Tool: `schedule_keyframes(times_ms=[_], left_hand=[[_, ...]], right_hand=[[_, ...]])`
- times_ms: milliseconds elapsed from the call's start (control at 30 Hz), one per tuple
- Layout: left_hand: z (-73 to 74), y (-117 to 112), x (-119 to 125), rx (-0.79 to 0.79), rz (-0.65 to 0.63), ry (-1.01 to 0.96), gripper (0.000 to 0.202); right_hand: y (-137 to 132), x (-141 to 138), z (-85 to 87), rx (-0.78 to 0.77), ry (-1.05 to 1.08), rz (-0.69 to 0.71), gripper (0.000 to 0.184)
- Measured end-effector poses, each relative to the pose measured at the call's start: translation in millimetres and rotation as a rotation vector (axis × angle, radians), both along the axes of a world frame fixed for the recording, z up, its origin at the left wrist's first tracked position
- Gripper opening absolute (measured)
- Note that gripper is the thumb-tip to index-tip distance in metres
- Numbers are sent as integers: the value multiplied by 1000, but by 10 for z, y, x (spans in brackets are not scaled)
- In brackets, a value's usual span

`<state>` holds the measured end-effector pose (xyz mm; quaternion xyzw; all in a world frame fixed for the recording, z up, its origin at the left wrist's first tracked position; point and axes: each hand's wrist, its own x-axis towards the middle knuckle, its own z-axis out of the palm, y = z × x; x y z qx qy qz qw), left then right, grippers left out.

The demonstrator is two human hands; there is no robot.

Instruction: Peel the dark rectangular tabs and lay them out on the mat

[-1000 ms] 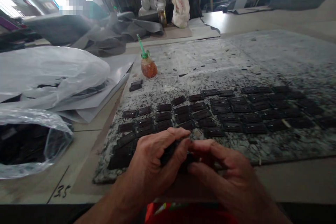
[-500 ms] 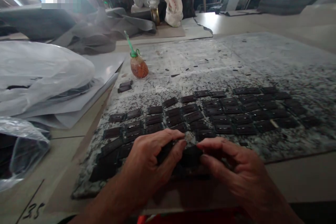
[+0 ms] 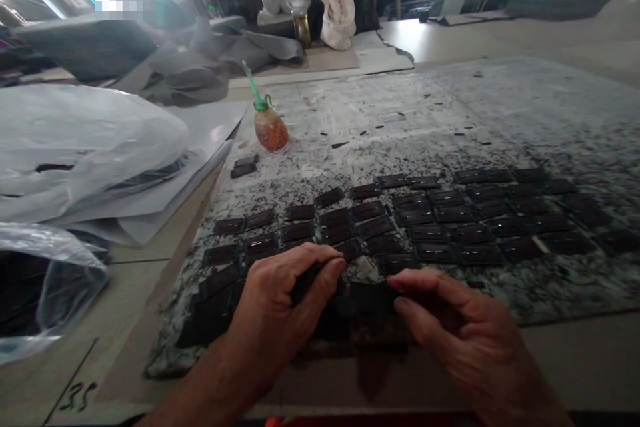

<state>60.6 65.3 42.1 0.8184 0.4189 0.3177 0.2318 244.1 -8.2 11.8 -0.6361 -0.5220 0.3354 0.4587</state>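
Over the near edge of the stained board, my left hand (image 3: pixel 285 300) is closed, thumb against fingers, around dark, limp material. From it a flat black piece (image 3: pixel 373 307), perhaps leather or fabric, stretches toward my right hand (image 3: pixel 460 327). The right thumb and forefinger pinch its far corner; the other fingers are curled. Just beyond the hands lie rows of small dark brown rectangles (image 3: pixel 430 233), some with shiny, wet-looking edges. A larger black piece (image 3: pixel 207 317) rests left of my left wrist.
An orange-filled bottle with a green spout (image 3: pixel 271 130) stands on the board (image 3: pixel 345 110). Two small dark strips (image 3: pixel 244 167) lie near it. Clear plastic bags (image 3: pixel 90 140) cover the left side. Farther back are a white bag (image 3: pixel 337 10), a jar (image 3: pixel 301 27) and a blurred person.
The black piece is now spread wider and flatter between my hands. My right hand has moved slightly right, away from the left. The whole view has shifted a little.
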Motion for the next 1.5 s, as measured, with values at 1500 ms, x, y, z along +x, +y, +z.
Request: schedule_keyframes(times_ms=[1500], left_hand=[[-182,-61,135,176,-471,534,63]], right_hand=[[234,485,-4,47,-482,171,33]])
